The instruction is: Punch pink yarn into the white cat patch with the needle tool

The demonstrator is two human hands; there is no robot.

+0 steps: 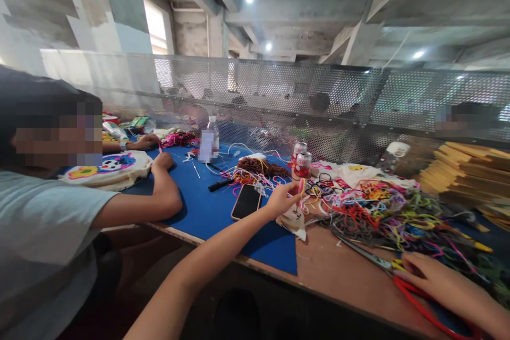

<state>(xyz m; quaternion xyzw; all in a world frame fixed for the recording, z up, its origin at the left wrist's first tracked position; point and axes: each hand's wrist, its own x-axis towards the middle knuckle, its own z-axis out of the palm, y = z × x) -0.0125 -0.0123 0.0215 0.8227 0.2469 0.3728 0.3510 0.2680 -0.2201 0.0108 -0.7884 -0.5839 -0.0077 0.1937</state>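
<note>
My left hand (285,197) reaches out over the table and pinches a small pink loop (302,186) above a cream cloth piece (294,220). My right hand (442,282) rests near the front edge at the right, fingers curled over the red handle of scissors (382,263). A big tangle of coloured cords (394,212) lies between and beyond the hands. A black phone (246,201) lies on the blue mat (207,207) just left of my left hand.
A co-worker in a grey shirt (43,234) sits at the left, arms on the table by an embroidered cloth (109,167). A bottle (209,141), two cans (300,159), stacked yellow boards (466,175) and a perforated metal screen (319,101) stand behind.
</note>
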